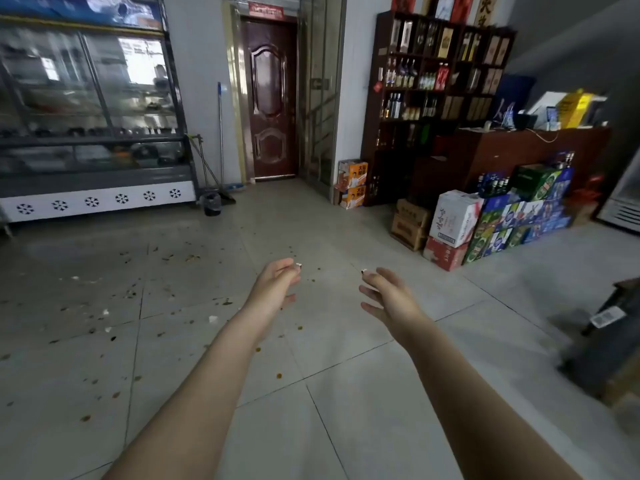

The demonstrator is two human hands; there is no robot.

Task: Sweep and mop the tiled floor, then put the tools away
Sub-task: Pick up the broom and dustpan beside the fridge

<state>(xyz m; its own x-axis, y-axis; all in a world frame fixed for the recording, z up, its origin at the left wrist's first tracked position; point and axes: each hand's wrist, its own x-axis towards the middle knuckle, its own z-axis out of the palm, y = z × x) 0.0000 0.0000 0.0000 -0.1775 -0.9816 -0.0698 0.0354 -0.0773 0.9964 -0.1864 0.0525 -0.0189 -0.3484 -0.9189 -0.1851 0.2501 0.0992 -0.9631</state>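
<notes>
Arms extended over the littered tiled floor [346, 393], left grip [277, 282] and right grip [388, 296] both slack-fingered and empty, apparently because no tool was yet in hand. Scraps [121, 296] lay toward nine o'clock. The mop [221, 133], broom [207, 165] and bin [212, 203] stood against the wall at eleven o'clock, beside the door [272, 98].

Dim, soft indoor light with window glare on the display fridge [86, 98], motion blur and bent edges.
</notes>
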